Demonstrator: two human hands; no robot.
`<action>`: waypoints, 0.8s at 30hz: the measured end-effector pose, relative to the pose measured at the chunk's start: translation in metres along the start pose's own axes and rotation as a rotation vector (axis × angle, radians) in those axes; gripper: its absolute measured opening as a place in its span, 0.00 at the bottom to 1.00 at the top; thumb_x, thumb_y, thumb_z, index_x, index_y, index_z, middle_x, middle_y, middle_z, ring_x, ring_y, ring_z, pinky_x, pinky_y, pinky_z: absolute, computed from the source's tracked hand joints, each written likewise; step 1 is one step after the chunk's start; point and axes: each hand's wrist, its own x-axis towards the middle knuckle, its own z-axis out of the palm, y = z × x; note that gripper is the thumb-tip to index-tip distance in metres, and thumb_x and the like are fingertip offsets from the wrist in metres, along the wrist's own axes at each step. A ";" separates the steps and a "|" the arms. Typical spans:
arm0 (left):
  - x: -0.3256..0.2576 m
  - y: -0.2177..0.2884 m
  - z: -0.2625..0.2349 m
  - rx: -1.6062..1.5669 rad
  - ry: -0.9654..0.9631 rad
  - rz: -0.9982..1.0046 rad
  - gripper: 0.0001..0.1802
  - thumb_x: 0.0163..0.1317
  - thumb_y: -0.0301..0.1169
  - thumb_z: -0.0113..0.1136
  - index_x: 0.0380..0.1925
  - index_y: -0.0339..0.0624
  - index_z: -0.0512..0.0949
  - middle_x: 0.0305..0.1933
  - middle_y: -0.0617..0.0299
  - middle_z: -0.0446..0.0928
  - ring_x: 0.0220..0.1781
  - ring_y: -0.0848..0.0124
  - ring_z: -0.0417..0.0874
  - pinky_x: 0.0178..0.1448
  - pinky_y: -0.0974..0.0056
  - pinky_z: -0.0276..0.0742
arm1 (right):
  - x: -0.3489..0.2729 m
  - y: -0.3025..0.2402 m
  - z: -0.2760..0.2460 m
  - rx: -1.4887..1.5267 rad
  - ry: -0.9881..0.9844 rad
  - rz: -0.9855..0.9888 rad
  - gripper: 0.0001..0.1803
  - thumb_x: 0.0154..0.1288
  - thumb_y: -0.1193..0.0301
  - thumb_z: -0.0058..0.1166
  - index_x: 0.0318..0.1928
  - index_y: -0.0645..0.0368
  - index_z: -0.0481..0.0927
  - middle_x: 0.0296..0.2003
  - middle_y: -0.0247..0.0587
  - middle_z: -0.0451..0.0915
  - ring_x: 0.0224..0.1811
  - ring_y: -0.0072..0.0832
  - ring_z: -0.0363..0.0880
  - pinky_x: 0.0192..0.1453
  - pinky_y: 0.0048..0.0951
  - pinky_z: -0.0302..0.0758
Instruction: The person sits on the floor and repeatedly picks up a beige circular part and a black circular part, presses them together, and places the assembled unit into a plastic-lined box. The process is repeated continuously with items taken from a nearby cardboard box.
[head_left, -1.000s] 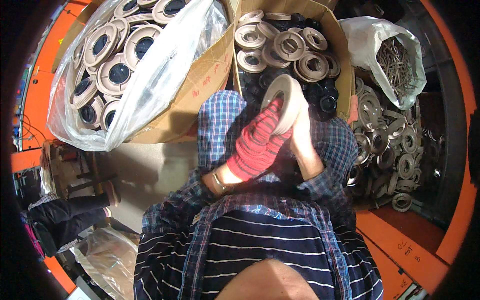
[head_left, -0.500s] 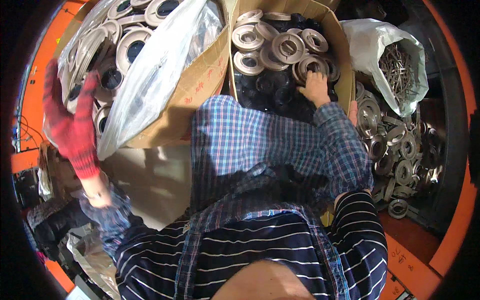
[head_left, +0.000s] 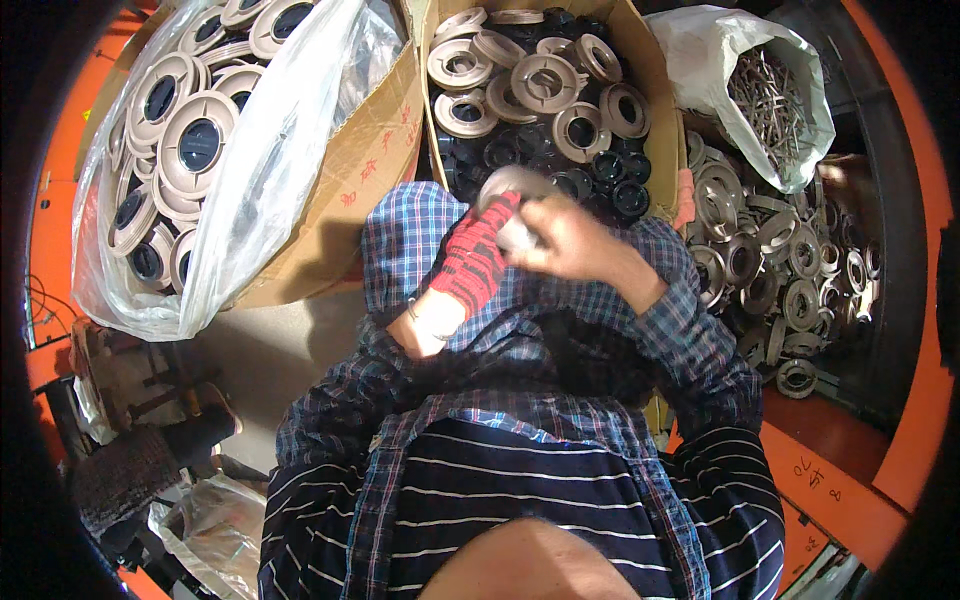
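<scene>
Over my lap, just at the near edge of the middle carton, my hands meet on a beige plastic ring (head_left: 524, 182), smeared by motion. My left hand (head_left: 474, 258), in a red and black knit glove, is closed on its left side. My bare right hand (head_left: 572, 240) grips it from the right, fingers bent and partly blurred. The carton (head_left: 420, 130) holds more beige rings (head_left: 545, 82) of the same kind and many black round caps (head_left: 628, 198). Whether a black cap sits inside the held ring cannot be made out.
At left, a carton lined with a clear plastic bag (head_left: 275, 160) holds beige rings with black centres (head_left: 198, 145). To the right stand a white sack (head_left: 700, 60) of thin metal pieces and a heap of loose rings (head_left: 800, 250). Orange rails (head_left: 920, 330) flank the place.
My left hand has come from the left bag to the middle, over my lap. My right hand has drawn back from the middle carton, and both now hold a ring.
</scene>
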 end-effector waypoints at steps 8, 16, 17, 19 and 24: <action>-0.042 0.025 0.019 -0.218 0.101 0.019 0.19 0.68 0.26 0.61 0.59 0.40 0.76 0.54 0.59 0.82 0.55 0.71 0.84 0.61 0.66 0.79 | -0.015 0.146 -0.015 -0.827 -0.085 0.638 0.30 0.52 0.63 0.70 0.55 0.56 0.75 0.50 0.48 0.80 0.54 0.48 0.79 0.51 0.44 0.81; -0.048 0.028 -0.008 -0.420 0.098 0.056 0.23 0.68 0.23 0.60 0.63 0.36 0.73 0.61 0.56 0.78 0.63 0.68 0.79 0.66 0.64 0.77 | -0.004 0.140 -0.013 -0.410 -0.190 0.829 0.26 0.55 0.62 0.68 0.53 0.58 0.78 0.45 0.59 0.83 0.51 0.52 0.83 0.53 0.47 0.79; -0.046 0.027 -0.011 -0.336 0.132 0.064 0.23 0.70 0.23 0.57 0.64 0.35 0.70 0.62 0.54 0.77 0.64 0.67 0.78 0.68 0.63 0.76 | 0.001 0.116 -0.022 -0.238 0.057 0.825 0.26 0.59 0.59 0.66 0.52 0.61 0.76 0.46 0.63 0.82 0.52 0.56 0.81 0.52 0.48 0.78; -0.040 0.026 -0.015 -0.353 0.015 0.083 0.24 0.73 0.23 0.52 0.67 0.34 0.66 0.64 0.52 0.76 0.66 0.65 0.77 0.71 0.61 0.74 | 0.014 0.061 -0.027 -0.132 0.410 0.646 0.24 0.64 0.59 0.65 0.51 0.64 0.74 0.43 0.63 0.82 0.49 0.53 0.83 0.51 0.43 0.77; -0.040 0.026 -0.008 1.243 0.086 0.732 0.25 0.69 0.24 0.56 0.65 0.35 0.68 0.65 0.52 0.75 0.65 0.64 0.77 0.72 0.59 0.72 | 0.022 -0.064 0.010 -0.027 0.411 0.051 0.25 0.62 0.61 0.66 0.52 0.65 0.75 0.66 0.65 0.65 0.67 0.58 0.66 0.71 0.48 0.64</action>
